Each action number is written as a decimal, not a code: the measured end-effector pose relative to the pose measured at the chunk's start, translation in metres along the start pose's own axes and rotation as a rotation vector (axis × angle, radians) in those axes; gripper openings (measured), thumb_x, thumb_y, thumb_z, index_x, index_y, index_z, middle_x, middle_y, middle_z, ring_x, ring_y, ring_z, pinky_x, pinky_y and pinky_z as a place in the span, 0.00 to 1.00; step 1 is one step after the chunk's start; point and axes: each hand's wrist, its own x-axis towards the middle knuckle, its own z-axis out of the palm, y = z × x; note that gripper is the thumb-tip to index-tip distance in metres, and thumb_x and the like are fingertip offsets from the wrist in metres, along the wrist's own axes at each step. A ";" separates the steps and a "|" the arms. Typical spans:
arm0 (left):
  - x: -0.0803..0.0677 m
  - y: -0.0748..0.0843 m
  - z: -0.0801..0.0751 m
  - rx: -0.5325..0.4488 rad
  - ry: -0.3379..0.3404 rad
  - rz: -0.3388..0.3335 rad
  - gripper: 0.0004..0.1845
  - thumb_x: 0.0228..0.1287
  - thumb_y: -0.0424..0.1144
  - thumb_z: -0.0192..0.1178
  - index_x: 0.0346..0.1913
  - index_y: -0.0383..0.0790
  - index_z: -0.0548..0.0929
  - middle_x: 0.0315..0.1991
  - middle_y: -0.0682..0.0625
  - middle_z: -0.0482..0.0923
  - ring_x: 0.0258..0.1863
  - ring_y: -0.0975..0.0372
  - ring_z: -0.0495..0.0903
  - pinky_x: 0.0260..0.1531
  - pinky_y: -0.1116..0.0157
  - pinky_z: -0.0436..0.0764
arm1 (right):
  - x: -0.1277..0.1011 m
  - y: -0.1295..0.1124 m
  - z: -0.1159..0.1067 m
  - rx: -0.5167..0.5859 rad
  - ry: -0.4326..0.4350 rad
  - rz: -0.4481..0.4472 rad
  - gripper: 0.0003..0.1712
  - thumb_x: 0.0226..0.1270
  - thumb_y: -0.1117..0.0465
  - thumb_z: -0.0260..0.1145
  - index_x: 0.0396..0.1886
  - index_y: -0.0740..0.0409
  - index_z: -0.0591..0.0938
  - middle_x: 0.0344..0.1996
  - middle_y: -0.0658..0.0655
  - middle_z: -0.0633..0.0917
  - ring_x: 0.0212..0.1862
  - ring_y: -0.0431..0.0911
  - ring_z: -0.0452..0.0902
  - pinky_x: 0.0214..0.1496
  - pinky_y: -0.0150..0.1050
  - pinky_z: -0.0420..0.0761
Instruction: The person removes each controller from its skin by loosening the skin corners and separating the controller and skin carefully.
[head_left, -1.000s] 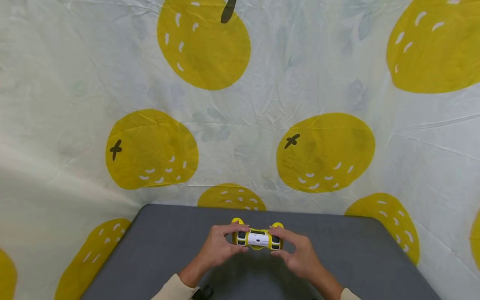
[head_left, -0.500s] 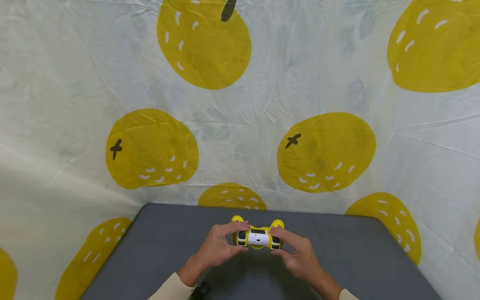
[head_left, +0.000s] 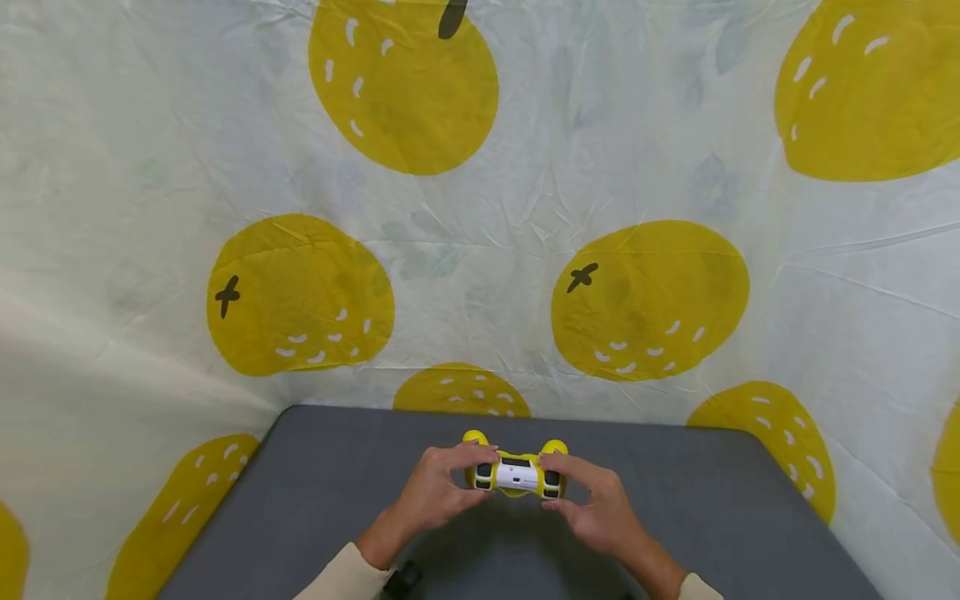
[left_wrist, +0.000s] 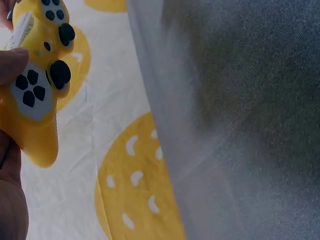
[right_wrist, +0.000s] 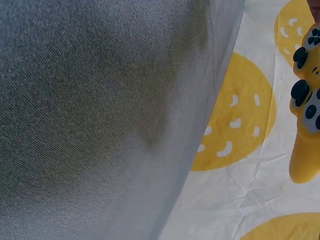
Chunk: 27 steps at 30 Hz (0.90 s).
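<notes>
A yellow and white game controller [head_left: 516, 476] is held up over the grey table, its shoulder-button edge facing the head camera and its two yellow grips pointing away. My left hand [head_left: 438, 487] pinches its left end between thumb and fingers. At the other end my right hand [head_left: 596, 500] pinches it the same way. In the left wrist view the controller [left_wrist: 35, 95] shows its black directional buttons and two black thumbsticks, with a thumb at its edge. The right wrist view catches the controller [right_wrist: 307, 100] at the right border, with round buttons and both sticks visible.
The dark grey table top [head_left: 337, 467] lies below the hands, carrying their shadow. Behind and beside it hangs a pale cloth [head_left: 480, 308] printed with large yellow fruit. A small black object [head_left: 402, 579] sits by the left sleeve [head_left: 348, 575].
Both hands keep the same hold on the controller. It has tilted very slightly, and the whole view has shifted a little.
</notes>
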 end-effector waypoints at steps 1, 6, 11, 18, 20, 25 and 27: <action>0.000 0.000 0.000 0.003 0.004 0.004 0.29 0.48 0.26 0.81 0.55 0.46 0.89 0.56 0.47 0.89 0.54 0.53 0.89 0.48 0.64 0.88 | 0.001 0.000 -0.001 -0.008 -0.009 0.002 0.38 0.32 0.76 0.87 0.51 0.59 0.88 0.46 0.59 0.92 0.50 0.42 0.89 0.60 0.17 0.76; 0.001 0.001 0.001 0.019 0.031 0.029 0.28 0.47 0.26 0.81 0.55 0.45 0.89 0.55 0.47 0.90 0.55 0.52 0.89 0.47 0.63 0.88 | 0.005 -0.001 -0.004 -0.040 -0.050 0.010 0.39 0.32 0.77 0.87 0.52 0.56 0.88 0.48 0.57 0.92 0.50 0.46 0.89 0.62 0.17 0.74; 0.003 0.002 0.002 0.030 0.046 0.051 0.27 0.47 0.26 0.81 0.54 0.43 0.90 0.55 0.46 0.90 0.57 0.50 0.88 0.51 0.59 0.88 | 0.008 -0.001 -0.007 -0.055 -0.087 0.043 0.40 0.32 0.76 0.87 0.52 0.54 0.88 0.50 0.55 0.91 0.52 0.46 0.89 0.61 0.17 0.75; 0.004 0.004 0.002 0.027 0.039 0.048 0.26 0.47 0.26 0.81 0.53 0.42 0.90 0.55 0.45 0.89 0.58 0.49 0.87 0.54 0.55 0.88 | 0.011 0.001 -0.007 -0.049 -0.112 0.090 0.33 0.37 0.72 0.87 0.48 0.52 0.88 0.50 0.53 0.91 0.53 0.47 0.89 0.61 0.21 0.78; 0.004 0.005 0.002 0.032 0.034 0.038 0.26 0.47 0.26 0.81 0.53 0.43 0.90 0.56 0.46 0.89 0.59 0.49 0.87 0.56 0.53 0.87 | 0.012 0.001 -0.008 -0.042 -0.119 0.108 0.31 0.39 0.71 0.87 0.48 0.50 0.89 0.50 0.53 0.91 0.55 0.48 0.89 0.60 0.26 0.81; 0.004 0.005 0.002 0.029 0.037 0.029 0.26 0.47 0.26 0.81 0.53 0.43 0.90 0.55 0.46 0.89 0.58 0.49 0.87 0.56 0.53 0.87 | 0.013 0.001 -0.008 -0.024 -0.130 0.154 0.30 0.42 0.69 0.86 0.48 0.47 0.89 0.51 0.51 0.91 0.57 0.48 0.88 0.58 0.35 0.85; 0.004 0.005 0.003 0.027 0.040 0.029 0.26 0.47 0.26 0.81 0.53 0.43 0.90 0.55 0.46 0.89 0.58 0.49 0.88 0.56 0.53 0.87 | 0.013 0.002 -0.008 -0.012 -0.132 0.171 0.29 0.43 0.68 0.86 0.48 0.47 0.89 0.52 0.51 0.91 0.57 0.48 0.88 0.58 0.35 0.85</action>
